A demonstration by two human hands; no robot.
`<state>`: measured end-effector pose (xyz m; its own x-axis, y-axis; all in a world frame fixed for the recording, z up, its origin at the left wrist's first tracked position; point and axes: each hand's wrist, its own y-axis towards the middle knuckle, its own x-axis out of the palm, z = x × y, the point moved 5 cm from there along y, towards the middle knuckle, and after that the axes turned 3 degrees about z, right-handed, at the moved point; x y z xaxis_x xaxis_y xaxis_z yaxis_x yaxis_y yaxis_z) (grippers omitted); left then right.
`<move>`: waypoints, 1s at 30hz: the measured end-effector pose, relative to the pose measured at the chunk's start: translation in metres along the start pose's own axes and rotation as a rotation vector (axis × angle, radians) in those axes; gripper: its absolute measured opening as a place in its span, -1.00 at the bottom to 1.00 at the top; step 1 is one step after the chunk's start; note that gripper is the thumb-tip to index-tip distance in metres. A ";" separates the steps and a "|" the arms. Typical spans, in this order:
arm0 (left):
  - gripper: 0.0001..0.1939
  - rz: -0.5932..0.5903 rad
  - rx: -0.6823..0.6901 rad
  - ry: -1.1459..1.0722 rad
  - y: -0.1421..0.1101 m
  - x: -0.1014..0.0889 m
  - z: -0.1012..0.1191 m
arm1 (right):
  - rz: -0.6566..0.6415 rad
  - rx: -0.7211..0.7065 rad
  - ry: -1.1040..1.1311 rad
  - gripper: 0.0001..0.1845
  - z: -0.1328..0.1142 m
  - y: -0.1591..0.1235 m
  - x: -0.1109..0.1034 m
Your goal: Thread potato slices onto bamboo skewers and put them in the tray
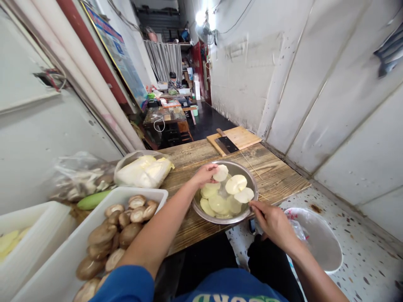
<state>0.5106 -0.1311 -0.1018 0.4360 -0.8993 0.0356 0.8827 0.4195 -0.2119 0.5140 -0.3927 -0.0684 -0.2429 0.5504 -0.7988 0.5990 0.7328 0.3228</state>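
Note:
Water and several pale potato slices fill a round steel bowl on the wooden table. Over its far side, my left hand pinches one potato slice by its edge. My right hand is closed at the bowl's right rim. Its fingertips grip what looks like the end of a thin skewer, mostly hidden, with a potato slice close to the fingers and another slice beyond it, both above the water.
A cleaver lies on a cutting board at the back, near a thin stick. Left stand a white tub of mushrooms, bagged pale vegetables and a green gourd. A bin stands right; a person sits far back.

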 end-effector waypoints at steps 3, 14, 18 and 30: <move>-0.82 0.161 0.014 -0.167 -0.008 -0.004 0.001 | -0.013 -0.040 -0.026 -0.63 -0.006 -0.001 0.005; -0.80 0.384 -0.168 -0.708 -0.018 -0.001 -0.010 | 0.003 -0.018 0.008 -0.63 -0.008 0.000 0.010; -0.77 0.336 -0.133 -0.788 -0.024 0.005 -0.009 | 0.015 -0.022 0.002 -0.64 -0.007 -0.001 0.013; -0.79 0.311 -0.002 -0.605 -0.028 0.005 -0.011 | -0.008 -0.022 -0.027 -0.64 -0.011 0.004 0.012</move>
<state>0.4859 -0.1486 -0.1062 0.6916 -0.5088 0.5126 0.7000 0.6470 -0.3022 0.5049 -0.3791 -0.0711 -0.2262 0.5338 -0.8148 0.5800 0.7459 0.3276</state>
